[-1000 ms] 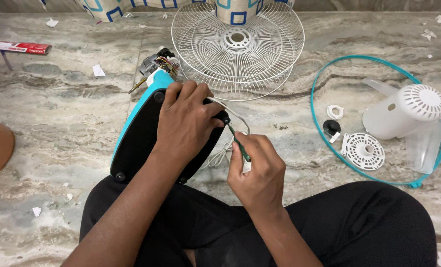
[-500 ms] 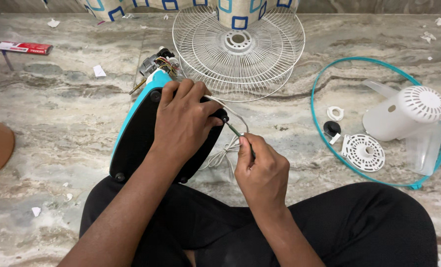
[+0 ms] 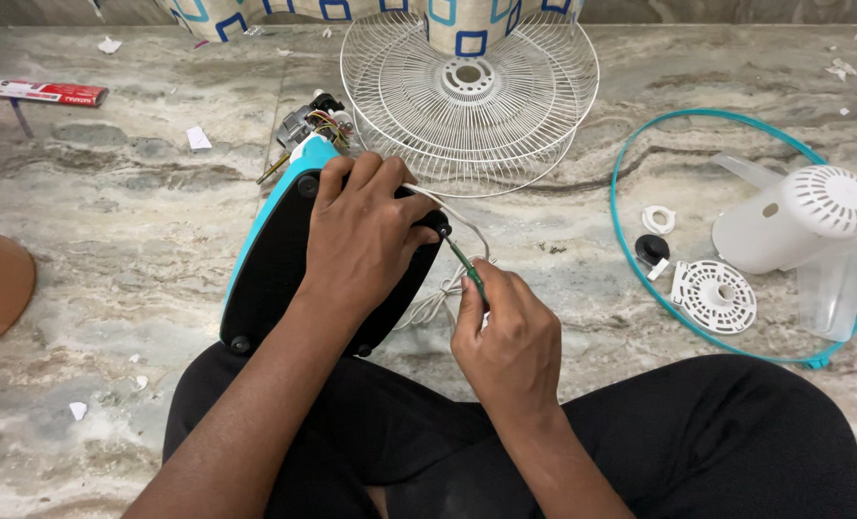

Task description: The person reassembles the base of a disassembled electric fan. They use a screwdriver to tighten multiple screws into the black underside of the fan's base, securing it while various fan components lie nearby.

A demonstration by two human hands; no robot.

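Fan parts ring the work on the marble floor.
Wire grille (image 3: 470, 96) upper centre, teal ring (image 3: 630, 252) right; left hand (image 3: 366, 235) presses the fan base (image 3: 274, 264), right hand (image 3: 505, 336) grips the screwdriver (image 3: 465, 261), now steeper than before.

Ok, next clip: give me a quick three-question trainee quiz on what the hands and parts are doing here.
1. True or false: the left hand lies flat on the black underside of the fan base.
2. What does the right hand hold?
A) pliers B) green-handled screwdriver C) tape roll
3. What lies inside the teal ring on the floor?

Key:
1. True.
2. B; its tip meets the base's edge by the white cord.
3. The white motor cover, a round vented disc, and small black and white caps.
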